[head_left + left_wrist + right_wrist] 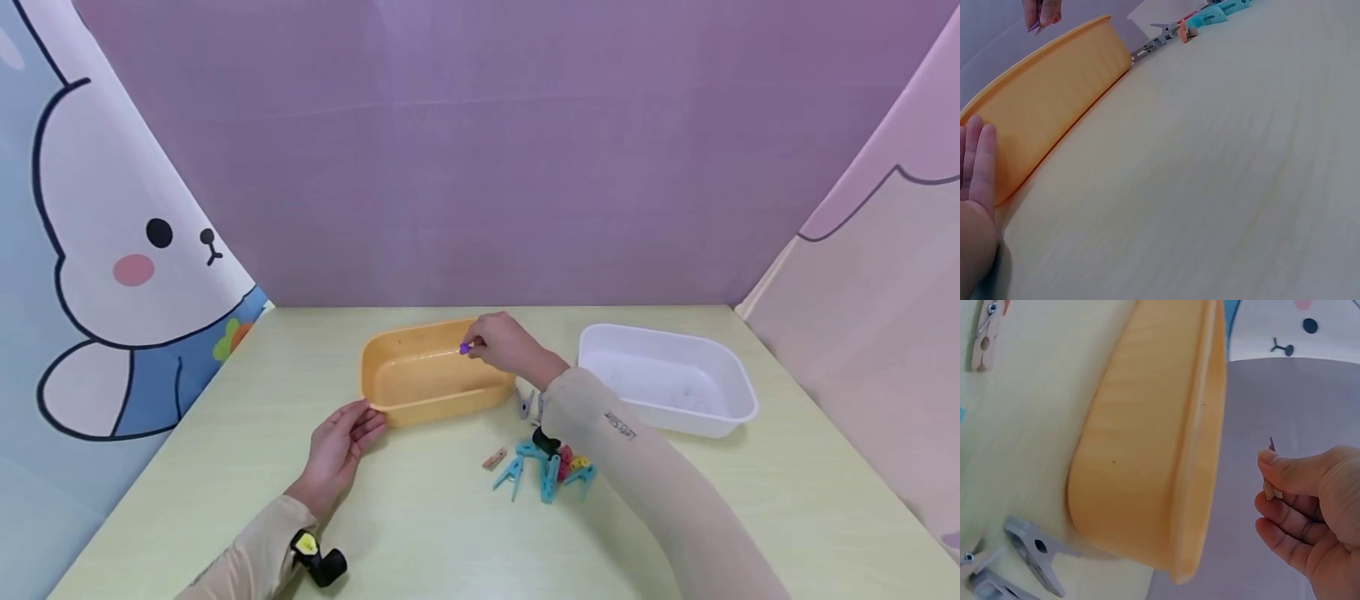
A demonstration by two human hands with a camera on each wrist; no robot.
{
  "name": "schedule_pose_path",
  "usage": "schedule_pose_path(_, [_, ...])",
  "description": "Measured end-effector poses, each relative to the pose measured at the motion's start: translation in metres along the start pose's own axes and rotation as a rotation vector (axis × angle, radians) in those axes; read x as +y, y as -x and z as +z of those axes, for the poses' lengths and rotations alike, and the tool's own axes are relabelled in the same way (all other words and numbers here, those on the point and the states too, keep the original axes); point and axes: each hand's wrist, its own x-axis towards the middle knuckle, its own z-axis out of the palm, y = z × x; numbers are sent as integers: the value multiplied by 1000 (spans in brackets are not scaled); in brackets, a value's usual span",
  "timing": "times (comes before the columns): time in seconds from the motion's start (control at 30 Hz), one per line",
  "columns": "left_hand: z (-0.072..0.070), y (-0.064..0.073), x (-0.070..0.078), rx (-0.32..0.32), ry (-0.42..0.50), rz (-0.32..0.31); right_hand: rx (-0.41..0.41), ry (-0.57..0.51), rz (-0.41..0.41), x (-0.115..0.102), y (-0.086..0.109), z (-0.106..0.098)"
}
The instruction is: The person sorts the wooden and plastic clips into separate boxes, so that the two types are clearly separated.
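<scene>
My right hand [506,343] pinches a small wooden clothespin [1269,489] with a purple decoration between thumb and fingertips. It hangs over the right part of a yellow-orange plastic basin [442,407], above the rim in the right wrist view. The basin's visible floor is bare in the head view. At the basin's near left corner, my left hand [339,450] lies with fingers extended against the outer wall. In the left wrist view, those straight fingers [984,165] show flat beside the basin's side.
A white basin [675,419] stands to the right, partly behind my right forearm. Between the basins and nearer me lie several teal clothespins [550,479], red and yellow ones [579,462], a small wooden clothespin [495,458] and grey clothespins [1038,550]. A purple backdrop [480,167] rises behind the table.
</scene>
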Motion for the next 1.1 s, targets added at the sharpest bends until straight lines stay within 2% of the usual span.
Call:
schedule_pose_path(0.13, [1,1,1,6,-5,-6,-42,-51,50,-1,-8,6])
schedule_pose_path(0.3, [1,1,3,7,-20,-16,-57,-114,100,4,-17,19])
schedule_pose_path(0.6, [0,1,2,0,-23,-16,-104,25,69,14,-23,38])
schedule_pose_path(0.9, [-1,0,0,-10,-41,-8,-126,87,33,25,-19,47])
schedule_pose_path(1.1, [-1,0,1,-14,-29,-8,-144,74,54,25,-20,50])
